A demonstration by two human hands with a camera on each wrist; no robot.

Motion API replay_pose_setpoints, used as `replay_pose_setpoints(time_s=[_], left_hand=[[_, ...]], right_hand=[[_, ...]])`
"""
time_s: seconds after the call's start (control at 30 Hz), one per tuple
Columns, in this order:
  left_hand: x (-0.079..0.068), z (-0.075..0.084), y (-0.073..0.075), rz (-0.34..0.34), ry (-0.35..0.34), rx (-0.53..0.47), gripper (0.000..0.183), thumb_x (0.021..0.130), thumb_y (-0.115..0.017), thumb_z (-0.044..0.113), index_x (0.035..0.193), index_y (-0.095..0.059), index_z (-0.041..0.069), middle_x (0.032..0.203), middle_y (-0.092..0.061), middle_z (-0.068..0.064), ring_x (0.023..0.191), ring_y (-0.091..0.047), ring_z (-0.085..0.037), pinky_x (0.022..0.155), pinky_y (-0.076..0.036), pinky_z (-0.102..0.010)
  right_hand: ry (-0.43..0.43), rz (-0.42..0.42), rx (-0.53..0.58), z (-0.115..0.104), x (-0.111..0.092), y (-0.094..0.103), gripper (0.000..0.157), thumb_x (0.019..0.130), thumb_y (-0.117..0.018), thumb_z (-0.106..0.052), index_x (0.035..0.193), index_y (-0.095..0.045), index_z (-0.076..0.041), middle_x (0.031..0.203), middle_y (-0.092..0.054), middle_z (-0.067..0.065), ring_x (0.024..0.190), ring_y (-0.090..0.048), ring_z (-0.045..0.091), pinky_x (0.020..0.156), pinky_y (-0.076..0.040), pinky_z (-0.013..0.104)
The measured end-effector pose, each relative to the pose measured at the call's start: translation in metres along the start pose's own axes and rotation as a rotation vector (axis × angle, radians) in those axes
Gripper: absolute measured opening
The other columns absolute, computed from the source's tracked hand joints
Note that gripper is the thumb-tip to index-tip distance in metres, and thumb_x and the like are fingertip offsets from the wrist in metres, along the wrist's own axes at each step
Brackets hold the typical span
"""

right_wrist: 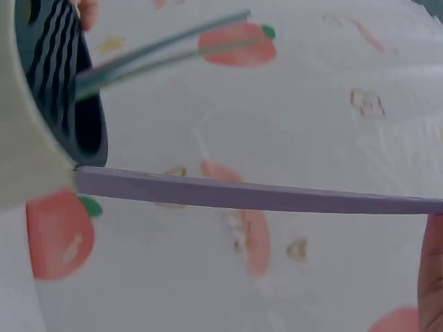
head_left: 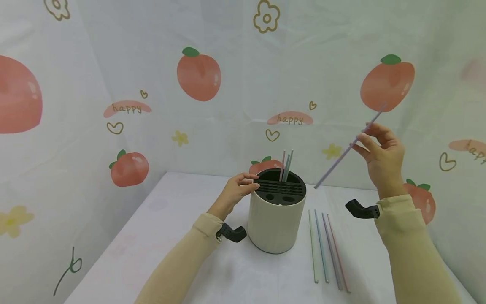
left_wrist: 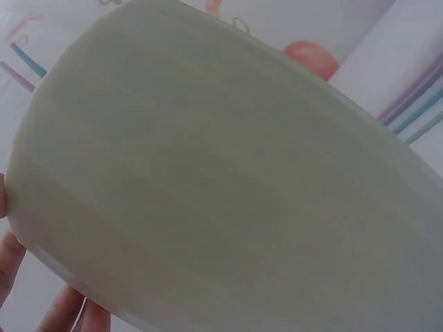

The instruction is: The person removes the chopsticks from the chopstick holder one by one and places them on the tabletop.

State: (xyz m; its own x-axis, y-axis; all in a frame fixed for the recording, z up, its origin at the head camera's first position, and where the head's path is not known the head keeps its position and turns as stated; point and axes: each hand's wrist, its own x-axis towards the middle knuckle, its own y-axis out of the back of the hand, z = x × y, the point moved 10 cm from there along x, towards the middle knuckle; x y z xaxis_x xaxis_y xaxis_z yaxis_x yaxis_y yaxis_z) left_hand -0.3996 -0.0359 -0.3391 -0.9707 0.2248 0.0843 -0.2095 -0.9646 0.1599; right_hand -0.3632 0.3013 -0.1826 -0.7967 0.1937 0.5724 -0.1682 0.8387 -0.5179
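A cream knife block (head_left: 276, 226) with a black slotted top (head_left: 281, 187) stands upright on the table. My left hand (head_left: 240, 188) holds its rim on the left side, fingertips at the black edge; in the left wrist view its fingers (left_wrist: 66, 311) lie along the wall. Raised to the right of the block, my right hand (head_left: 385, 154) pinches a purple chopstick (head_left: 338, 162) between thumb and fingers. The chopstick slants, its thicker end down toward the block and its thinner end up. A few chopsticks (head_left: 287, 165) stand in the block's open rear compartment.
Several pastel chopsticks, among them a green one (head_left: 313, 249) and a pink one (head_left: 339, 253), lie side by side on the white table (head_left: 159, 236) right of the block. A fruit-printed sheet (head_left: 228, 126) hangs behind the table.
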Motion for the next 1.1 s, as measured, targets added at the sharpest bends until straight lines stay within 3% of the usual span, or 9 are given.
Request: replay_pose_setpoints(time_s=[0.13,0.33,0.43,0.53,0.63,0.7,0.77,0.93,1.1], left_hand=[[-0.006,0.007,-0.001,-0.006,0.007,-0.001,0.032,0.09,-0.067,0.014,0.121,-0.063,0.006,0.131,-0.052,-0.021,0.123,-0.05,-0.034,0.102,-0.044,-0.05],[-0.022,0.027,-0.003,-0.023,0.004,0.016,0.033,0.092,-0.064,0.013,0.123,-0.062,0.003,0.131,-0.051,-0.022,0.122,-0.051,-0.034,0.102,-0.044,-0.049],[-0.021,0.026,-0.003,-0.021,0.004,0.019,0.033,0.092,-0.064,0.012,0.123,-0.061,0.003,0.131,-0.051,-0.022,0.122,-0.051,-0.034,0.103,-0.044,-0.049],[-0.015,0.02,-0.002,-0.023,0.002,0.019,0.032,0.091,-0.064,0.011,0.122,-0.062,0.002,0.129,-0.052,-0.022,0.122,-0.051,-0.034,0.102,-0.044,-0.049],[-0.005,0.008,-0.001,-0.023,0.003,0.017,0.033,0.091,-0.065,0.013,0.122,-0.062,0.003,0.129,-0.053,-0.021,0.121,-0.051,-0.034,0.102,-0.044,-0.049],[0.001,0.001,0.0,-0.018,0.003,0.015,0.033,0.09,-0.066,0.014,0.122,-0.062,0.005,0.129,-0.053,-0.021,0.12,-0.052,-0.033,0.101,-0.044,-0.05],[0.005,-0.005,0.0,-0.011,0.003,0.007,0.034,0.09,-0.068,0.016,0.122,-0.063,0.007,0.13,-0.053,-0.02,0.12,-0.052,-0.033,0.101,-0.044,-0.05],[0.005,-0.006,0.001,0.002,-0.008,-0.009,0.033,0.089,-0.069,0.018,0.12,-0.065,0.01,0.128,-0.054,-0.018,0.119,-0.053,-0.031,0.101,-0.044,-0.05],[0.004,-0.005,0.0,0.005,-0.016,-0.008,0.03,0.088,-0.07,0.018,0.118,-0.066,0.012,0.126,-0.056,-0.017,0.117,-0.054,-0.03,0.1,-0.045,-0.048]], right_hand=[[-0.111,0.024,-0.126,0.011,-0.013,0.042,0.023,0.086,-0.059,0.016,0.105,-0.066,0.004,0.094,-0.064,0.007,0.083,-0.065,0.016,0.07,-0.059,0.031],[-0.387,-0.053,-0.319,0.057,-0.043,0.113,0.026,0.091,-0.057,0.009,0.102,-0.071,-0.009,0.089,-0.067,-0.002,0.082,-0.068,0.008,0.07,-0.058,0.026],[-0.492,-0.123,-0.481,0.08,-0.065,0.144,0.029,0.094,-0.056,0.005,0.099,-0.069,-0.021,0.09,-0.066,-0.008,0.083,-0.066,0.003,0.071,-0.057,0.022],[-0.596,-0.165,-0.651,0.102,-0.089,0.168,0.026,0.095,-0.058,-0.001,0.099,-0.066,-0.025,0.09,-0.067,-0.013,0.083,-0.065,0.0,0.072,-0.057,0.022],[-0.707,-0.189,-0.786,0.122,-0.111,0.185,0.019,0.095,-0.06,-0.006,0.114,-0.064,-0.004,0.092,-0.067,-0.012,0.084,-0.066,0.001,0.074,-0.057,0.025],[-0.775,-0.201,-0.848,0.133,-0.122,0.191,0.036,0.095,-0.06,-0.008,0.123,-0.054,0.013,0.095,-0.067,-0.009,0.085,-0.066,0.003,0.075,-0.058,0.027],[-0.828,-0.216,-0.886,0.141,-0.132,0.195,0.05,0.095,-0.06,-0.01,0.127,-0.042,0.024,0.097,-0.068,-0.004,0.085,-0.066,0.005,0.076,-0.058,0.028],[-0.913,-0.213,-0.911,0.159,-0.145,0.202,0.046,0.093,-0.061,-0.008,0.124,-0.045,0.023,0.092,-0.068,-0.001,0.082,-0.065,0.008,0.073,-0.057,0.027],[-0.925,-0.201,-0.941,0.17,-0.149,0.206,0.041,0.092,-0.063,-0.006,0.12,-0.051,0.021,0.086,-0.066,-0.003,0.077,-0.062,0.007,0.069,-0.056,0.025]])
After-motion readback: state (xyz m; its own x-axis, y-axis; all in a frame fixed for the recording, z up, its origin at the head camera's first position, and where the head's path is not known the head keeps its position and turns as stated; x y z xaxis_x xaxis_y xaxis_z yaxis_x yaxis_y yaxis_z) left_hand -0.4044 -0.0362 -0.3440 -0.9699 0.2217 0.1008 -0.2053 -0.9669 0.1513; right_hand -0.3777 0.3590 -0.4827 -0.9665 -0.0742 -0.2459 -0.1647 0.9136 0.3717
